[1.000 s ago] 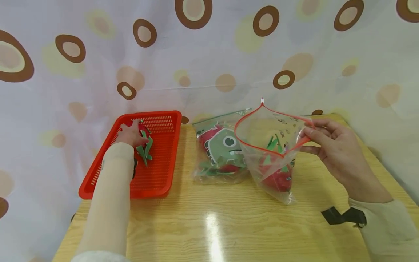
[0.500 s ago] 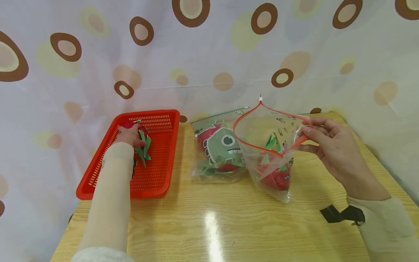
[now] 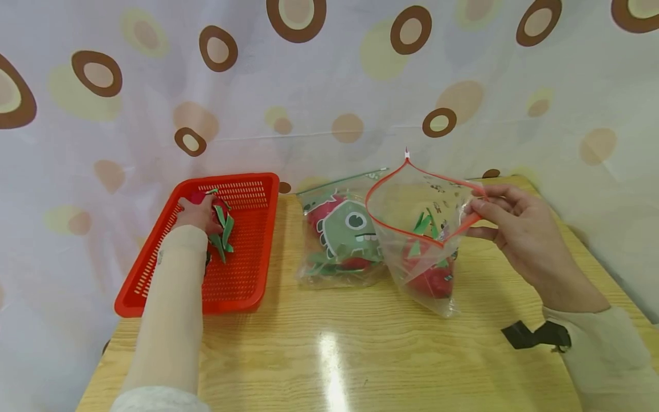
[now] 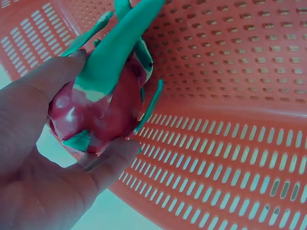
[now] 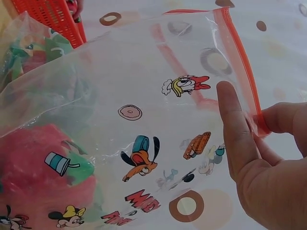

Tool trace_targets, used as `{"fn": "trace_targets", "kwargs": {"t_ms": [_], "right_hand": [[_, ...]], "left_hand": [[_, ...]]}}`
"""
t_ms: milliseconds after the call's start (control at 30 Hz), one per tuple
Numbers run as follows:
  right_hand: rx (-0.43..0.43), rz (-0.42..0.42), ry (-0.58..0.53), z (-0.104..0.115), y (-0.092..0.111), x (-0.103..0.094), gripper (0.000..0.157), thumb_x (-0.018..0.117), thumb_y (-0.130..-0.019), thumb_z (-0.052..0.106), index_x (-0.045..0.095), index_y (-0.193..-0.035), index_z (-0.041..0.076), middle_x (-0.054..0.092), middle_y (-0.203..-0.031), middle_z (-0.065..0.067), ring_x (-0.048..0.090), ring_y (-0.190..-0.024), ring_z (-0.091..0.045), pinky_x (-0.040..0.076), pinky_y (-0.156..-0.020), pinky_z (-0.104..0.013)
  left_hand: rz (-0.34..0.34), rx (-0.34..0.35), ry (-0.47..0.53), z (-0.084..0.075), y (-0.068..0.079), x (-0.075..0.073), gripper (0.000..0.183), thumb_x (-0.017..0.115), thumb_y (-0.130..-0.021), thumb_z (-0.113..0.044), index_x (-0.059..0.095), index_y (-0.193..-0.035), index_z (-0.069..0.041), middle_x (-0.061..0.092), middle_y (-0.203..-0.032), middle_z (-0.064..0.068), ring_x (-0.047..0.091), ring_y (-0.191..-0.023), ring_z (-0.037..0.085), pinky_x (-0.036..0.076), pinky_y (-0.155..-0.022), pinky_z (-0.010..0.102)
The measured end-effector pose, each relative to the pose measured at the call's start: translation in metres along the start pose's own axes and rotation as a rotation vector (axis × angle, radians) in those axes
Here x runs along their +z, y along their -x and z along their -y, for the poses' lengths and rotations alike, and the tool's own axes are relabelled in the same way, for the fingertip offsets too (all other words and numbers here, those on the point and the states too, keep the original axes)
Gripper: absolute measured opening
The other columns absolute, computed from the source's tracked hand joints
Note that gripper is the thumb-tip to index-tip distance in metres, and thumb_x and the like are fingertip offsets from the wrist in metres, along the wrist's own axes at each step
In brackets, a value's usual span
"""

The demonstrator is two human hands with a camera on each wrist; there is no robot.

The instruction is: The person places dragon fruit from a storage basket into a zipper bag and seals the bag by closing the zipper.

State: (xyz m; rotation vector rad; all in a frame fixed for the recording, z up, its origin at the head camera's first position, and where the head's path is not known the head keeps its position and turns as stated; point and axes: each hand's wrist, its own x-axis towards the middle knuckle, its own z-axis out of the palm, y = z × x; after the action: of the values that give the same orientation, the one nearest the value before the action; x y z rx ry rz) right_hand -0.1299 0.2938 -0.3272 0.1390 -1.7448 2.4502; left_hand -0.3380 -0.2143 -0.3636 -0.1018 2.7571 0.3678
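Note:
In the red plastic basket (image 3: 242,274) at the left, my left hand (image 3: 193,218) grips a dragon fruit (image 4: 115,125) with long green scales. Its thumb and fingers lie on opposite sides of the fruit in the left wrist view, and the basket's slotted wall is right beside it. My right hand (image 3: 535,246) pinches the red zip edge of a clear zip bag (image 5: 103,81) printed with cartoon figures. The bag's mouth gapes wide, and another dragon fruit (image 3: 431,281) sits low inside it.
Left of the held bag lies a second zip bag (image 3: 350,232) with a green dinosaur print and red fruit inside. Both bags and the basket are on a wooden table (image 3: 278,355). A spotted curtain (image 3: 319,86) hangs right behind.
My left hand has settled a little lower and further left around the dragon fruit. The right hand keeps its pinch on the bag's edge. The whole head view has shifted slightly.

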Motion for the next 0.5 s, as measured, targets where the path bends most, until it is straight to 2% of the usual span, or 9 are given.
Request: {"fn": "trace_targets", "kwargs": {"t_ms": [167,333,500], "right_hand": [[0.003,-0.008,-0.004,0.0,0.0,0.0006,0.023,0.059,-0.096,-0.002,0.058,-0.118,-0.003,0.07,-0.095,-0.006,0.07,-0.079,-0.017,0.061,-0.071,-0.037],[0.001,-0.003,0.004,-0.0019,0.0008,0.0007,0.023,0.059,-0.096,-0.002,0.058,-0.118,-0.003,0.07,-0.095,-0.006,0.071,-0.08,-0.017,0.061,-0.07,-0.035],[-0.006,0.013,0.009,-0.0041,0.0013,-0.0012,0.021,0.057,-0.096,-0.004,0.058,-0.117,-0.003,0.069,-0.095,-0.006,0.071,-0.081,-0.016,0.061,-0.07,-0.035]], "left_hand": [[0.031,-0.027,0.038,-0.002,-0.0059,0.0007,0.097,0.074,-0.085,-0.018,0.008,-0.156,-0.015,0.002,-0.145,0.046,0.043,-0.114,0.063,0.048,-0.092,0.069],[0.076,-0.028,0.016,-0.0039,-0.0106,0.0005,0.102,0.073,-0.084,-0.02,0.001,-0.156,-0.015,0.008,-0.14,0.05,0.048,-0.108,0.06,0.048,-0.093,0.068],[0.051,0.003,0.006,-0.0023,-0.0098,0.0017,0.098,0.069,-0.083,-0.01,0.004,-0.156,-0.013,0.012,-0.138,0.05,0.049,-0.101,0.057,0.052,-0.088,0.063]]}}
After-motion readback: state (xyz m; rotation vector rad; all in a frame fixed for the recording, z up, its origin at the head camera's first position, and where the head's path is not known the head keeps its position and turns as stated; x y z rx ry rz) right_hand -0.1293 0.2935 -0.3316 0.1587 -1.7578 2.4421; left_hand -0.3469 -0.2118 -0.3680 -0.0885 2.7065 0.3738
